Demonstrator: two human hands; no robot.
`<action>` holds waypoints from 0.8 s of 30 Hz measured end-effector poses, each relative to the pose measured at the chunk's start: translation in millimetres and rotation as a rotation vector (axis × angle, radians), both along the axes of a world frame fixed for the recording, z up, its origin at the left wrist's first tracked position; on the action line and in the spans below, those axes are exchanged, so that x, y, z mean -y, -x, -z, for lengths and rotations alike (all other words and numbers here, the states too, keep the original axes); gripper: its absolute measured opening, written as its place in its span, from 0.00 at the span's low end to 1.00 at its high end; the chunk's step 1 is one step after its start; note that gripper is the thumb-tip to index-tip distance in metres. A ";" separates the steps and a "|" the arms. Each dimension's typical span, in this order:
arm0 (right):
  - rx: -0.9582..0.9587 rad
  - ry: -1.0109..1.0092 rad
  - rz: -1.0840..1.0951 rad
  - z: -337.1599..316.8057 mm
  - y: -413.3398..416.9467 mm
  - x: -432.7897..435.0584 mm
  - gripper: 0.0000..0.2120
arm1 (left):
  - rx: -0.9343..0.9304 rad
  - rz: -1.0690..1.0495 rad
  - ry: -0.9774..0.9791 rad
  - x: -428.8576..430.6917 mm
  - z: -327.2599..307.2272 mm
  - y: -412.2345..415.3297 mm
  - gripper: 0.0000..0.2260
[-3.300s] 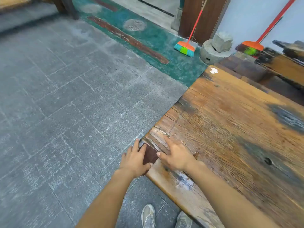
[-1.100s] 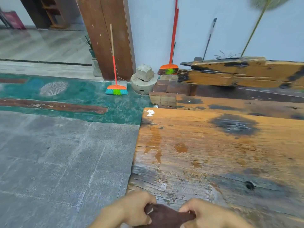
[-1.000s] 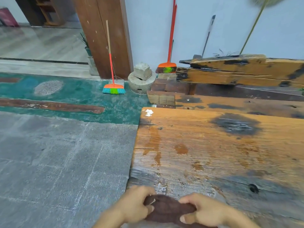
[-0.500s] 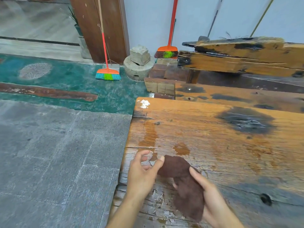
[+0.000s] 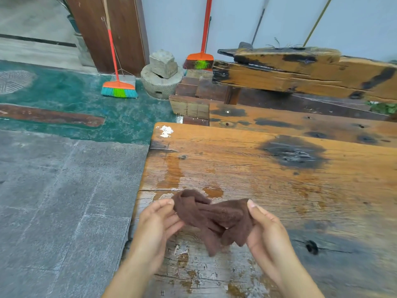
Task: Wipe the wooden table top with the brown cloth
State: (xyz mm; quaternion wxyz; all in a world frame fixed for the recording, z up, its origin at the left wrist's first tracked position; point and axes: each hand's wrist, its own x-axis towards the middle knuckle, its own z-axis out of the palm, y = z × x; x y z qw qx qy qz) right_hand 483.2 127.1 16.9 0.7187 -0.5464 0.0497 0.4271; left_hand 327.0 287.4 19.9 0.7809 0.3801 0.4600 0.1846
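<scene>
The brown cloth hangs twisted and bunched between both hands, just above the near left part of the wooden table top. My left hand pinches its left end with thumb and fingers. My right hand holds its right end, palm turned inward. The table top is worn orange-brown wood with dark burnt patches, wet streaks and flaking white marks near its left edge.
The table's left edge drops to a grey tiled floor. Beyond it lie a green mat, two orange brooms, a stone block on a millstone, and stacked old timber beams behind the table.
The cloth was lifted from the table's near edge and pulled out sideways between both hands. My right hand has shifted from under the cloth to its right end. The view moved closer.
</scene>
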 end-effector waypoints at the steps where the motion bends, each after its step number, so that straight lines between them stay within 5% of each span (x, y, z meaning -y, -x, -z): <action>1: -0.035 -0.021 0.036 -3.7 -1.4 1.5 0.18 | 0.059 -0.032 0.096 -2.7 -3.0 0.5 0.07; 4: -0.069 -0.073 0.000 -10.3 5.3 0.7 0.13 | 0.082 0.075 0.220 5.7 -5.9 -2.7 0.14; 9: 0.013 -0.060 -0.051 -15.6 6.5 -0.3 0.18 | -0.136 0.230 -0.043 24.4 0.0 -5.4 0.34; 16: 0.178 -0.049 -0.053 -29.1 -23.5 27.8 0.19 | -0.199 0.099 -0.090 4.5 5.4 20.2 0.13; 20: 0.583 0.224 -0.017 -30.9 -39.9 40.0 0.11 | -0.048 -0.012 0.039 -7.6 4.7 30.3 0.17; 22: 0.807 0.377 -0.095 -24.7 -47.1 45.5 0.11 | -0.013 0.043 -0.064 -8.7 2.0 31.0 0.23; 24: 0.839 0.400 -0.155 -26.5 -54.1 49.9 0.10 | -0.049 0.217 -0.324 -4.2 -4.4 29.5 0.21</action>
